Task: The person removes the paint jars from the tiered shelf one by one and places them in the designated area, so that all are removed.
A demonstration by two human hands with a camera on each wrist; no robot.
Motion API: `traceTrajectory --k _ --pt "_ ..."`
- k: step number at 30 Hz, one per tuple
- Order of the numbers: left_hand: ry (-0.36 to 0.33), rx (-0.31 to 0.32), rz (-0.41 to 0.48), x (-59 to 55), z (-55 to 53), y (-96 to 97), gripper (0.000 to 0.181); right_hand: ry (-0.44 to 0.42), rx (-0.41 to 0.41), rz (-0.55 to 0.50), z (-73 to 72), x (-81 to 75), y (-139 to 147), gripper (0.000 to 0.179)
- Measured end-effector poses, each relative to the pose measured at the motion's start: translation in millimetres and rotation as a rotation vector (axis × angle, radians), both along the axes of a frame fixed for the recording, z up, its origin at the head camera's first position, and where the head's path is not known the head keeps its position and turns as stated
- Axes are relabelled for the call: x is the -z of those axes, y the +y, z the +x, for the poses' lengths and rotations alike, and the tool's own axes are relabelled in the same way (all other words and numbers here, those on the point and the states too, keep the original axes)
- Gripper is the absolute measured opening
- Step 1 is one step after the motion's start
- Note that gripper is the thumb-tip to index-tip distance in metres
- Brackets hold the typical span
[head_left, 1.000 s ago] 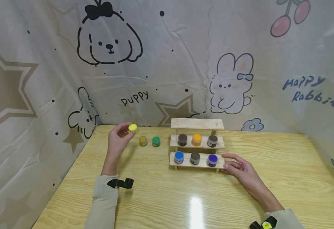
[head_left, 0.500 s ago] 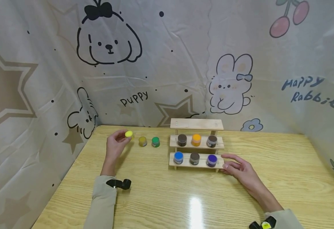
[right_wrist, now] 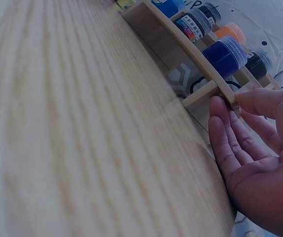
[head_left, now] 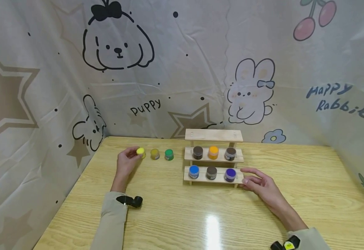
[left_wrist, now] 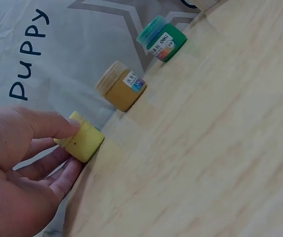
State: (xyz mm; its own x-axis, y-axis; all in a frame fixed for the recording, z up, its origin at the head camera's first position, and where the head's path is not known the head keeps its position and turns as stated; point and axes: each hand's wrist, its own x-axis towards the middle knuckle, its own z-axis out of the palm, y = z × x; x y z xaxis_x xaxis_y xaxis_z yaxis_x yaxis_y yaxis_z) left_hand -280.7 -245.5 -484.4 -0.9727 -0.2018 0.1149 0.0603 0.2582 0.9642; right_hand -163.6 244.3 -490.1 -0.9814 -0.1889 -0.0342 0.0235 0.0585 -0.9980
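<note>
My left hand (head_left: 127,164) pinches a small yellow paint jar (left_wrist: 87,143) between thumb and fingers; its base is right at the tabletop. To its right, in a row, stand an ochre paint jar (head_left: 155,154) and a green paint jar (head_left: 169,155). A three-tier wooden rack (head_left: 213,135) occupies the middle of the table. At the right end of its lowest shelf, my right hand (head_left: 264,187) grips the edge, thumb above and fingertips beneath in the right wrist view. That shelf bears a blue jar (head_left: 194,172), a dark jar (head_left: 211,173) and a purple jar (head_left: 230,175).
On the middle shelf sit a dark brown jar (head_left: 197,152), an orange jar (head_left: 213,152) and another dark jar (head_left: 230,153). The rack's top board is bare. A printed curtain (head_left: 182,69) hangs behind the wooden table (head_left: 169,215) and along its left side.
The left hand has lowered the yellow paint jar to the tabletop, slightly leftward, in line with the ochre and green jars. The right hand keeps its hold on the rack.
</note>
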Motion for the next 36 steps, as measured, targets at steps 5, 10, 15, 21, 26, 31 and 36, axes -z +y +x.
traceTrajectory --k 5,10,15,21,26,31,36 --pt "-0.007 -0.008 -0.021 1.9 0.3 0.8 0.036 -0.001 -0.002 -0.002 0.2 0.4 0 0.051" --pt "-0.027 -0.010 -0.017 1.4 2.0 -1.0 0.037 0.005 -0.003 -0.003 0.1 0.7 0 0.051" --pt "-0.013 -0.007 0.002 -0.8 3.1 -1.8 0.037 0.013 -0.005 -0.005 -0.3 0.6 0 0.051" --pt "-0.026 0.001 -0.008 -5.0 4.9 0.7 0.040 0.014 -0.004 -0.010 -0.1 1.3 1 0.051" --pt "-0.011 0.011 -0.014 -16.3 6.2 1.6 0.042 0.006 -0.002 -0.007 -0.1 1.4 0 0.051" --pt "0.075 0.013 -0.073 -37.3 12.1 5.4 0.036 0.003 0.000 -0.010 -0.4 0.7 0 0.052" --pt "0.137 0.053 -0.074 -57.2 19.4 15.0 0.033 -0.009 0.002 -0.005 -0.2 0.8 0 0.053"
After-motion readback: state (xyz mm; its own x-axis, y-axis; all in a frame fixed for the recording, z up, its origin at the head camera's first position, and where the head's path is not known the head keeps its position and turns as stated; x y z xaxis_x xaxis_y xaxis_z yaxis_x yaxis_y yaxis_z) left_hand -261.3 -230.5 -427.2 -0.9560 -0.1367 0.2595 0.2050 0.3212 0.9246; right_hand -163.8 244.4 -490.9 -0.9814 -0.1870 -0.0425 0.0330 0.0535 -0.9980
